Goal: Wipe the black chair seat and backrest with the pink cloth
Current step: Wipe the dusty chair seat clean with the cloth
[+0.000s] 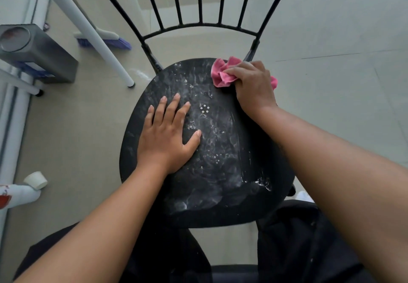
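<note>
At the seat's [220, 150] upper right, the right hand [254, 88] grips the bunched pink cloth [221, 76]; the left hand [167, 137] lies flat, fingers spread, holding nothing.

Left hand [167, 137] lies flat, palm down, fingers spread. Right hand [251, 86] is clenched, wrist bent, forearm extended forward.

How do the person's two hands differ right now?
The left hand lies flat and open, fingers spread, near the middle of the seat. The right hand is closed around the bunched pink cloth at the seat's far right edge. Both are bare and rest on the dusty black seat.
</note>
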Tool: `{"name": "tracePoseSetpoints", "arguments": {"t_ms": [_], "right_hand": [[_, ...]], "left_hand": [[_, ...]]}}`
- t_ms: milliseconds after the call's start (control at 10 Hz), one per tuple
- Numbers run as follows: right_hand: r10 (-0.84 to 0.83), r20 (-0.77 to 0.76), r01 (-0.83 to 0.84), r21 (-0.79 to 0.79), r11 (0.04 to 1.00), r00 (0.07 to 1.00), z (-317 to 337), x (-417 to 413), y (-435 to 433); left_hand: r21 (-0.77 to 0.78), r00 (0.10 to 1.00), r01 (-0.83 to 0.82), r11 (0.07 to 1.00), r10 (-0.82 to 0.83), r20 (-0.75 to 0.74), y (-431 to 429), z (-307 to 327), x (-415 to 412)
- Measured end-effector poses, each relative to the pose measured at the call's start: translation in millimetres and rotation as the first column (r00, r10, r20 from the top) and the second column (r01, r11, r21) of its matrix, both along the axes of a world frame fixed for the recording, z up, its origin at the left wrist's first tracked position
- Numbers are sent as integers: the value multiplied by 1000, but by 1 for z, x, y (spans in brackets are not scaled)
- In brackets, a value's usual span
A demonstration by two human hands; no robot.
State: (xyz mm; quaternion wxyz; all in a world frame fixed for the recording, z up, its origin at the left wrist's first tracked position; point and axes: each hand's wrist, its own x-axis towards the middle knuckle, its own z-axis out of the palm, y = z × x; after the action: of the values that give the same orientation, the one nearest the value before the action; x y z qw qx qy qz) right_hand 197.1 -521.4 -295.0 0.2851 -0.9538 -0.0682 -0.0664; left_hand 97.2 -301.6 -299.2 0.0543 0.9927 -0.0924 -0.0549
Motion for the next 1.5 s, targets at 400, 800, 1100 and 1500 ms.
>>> {"name": "tracePoseSetpoints", "arguments": {"t_ms": [400, 800, 1100, 1500], "right_hand": [[37, 62, -32, -76, 997, 997, -3, -178, -10], [170, -548, -3, 293, 956, 819, 67, -155, -17], [123, -140, -146, -168, 975, 983, 11, -161, -28], [523, -187, -547, -431, 717, 832, 0, -220, -11]], "left_hand": [[-18, 1000, -2, 1000, 2, 12, 2, 2, 1], [-115, 999, 12, 993, -17, -46, 31, 10, -20], [-43, 998, 33, 999, -31, 46, 28, -1, -27], [-5, 998, 40, 999, -39, 46, 28, -2, -28]]}}
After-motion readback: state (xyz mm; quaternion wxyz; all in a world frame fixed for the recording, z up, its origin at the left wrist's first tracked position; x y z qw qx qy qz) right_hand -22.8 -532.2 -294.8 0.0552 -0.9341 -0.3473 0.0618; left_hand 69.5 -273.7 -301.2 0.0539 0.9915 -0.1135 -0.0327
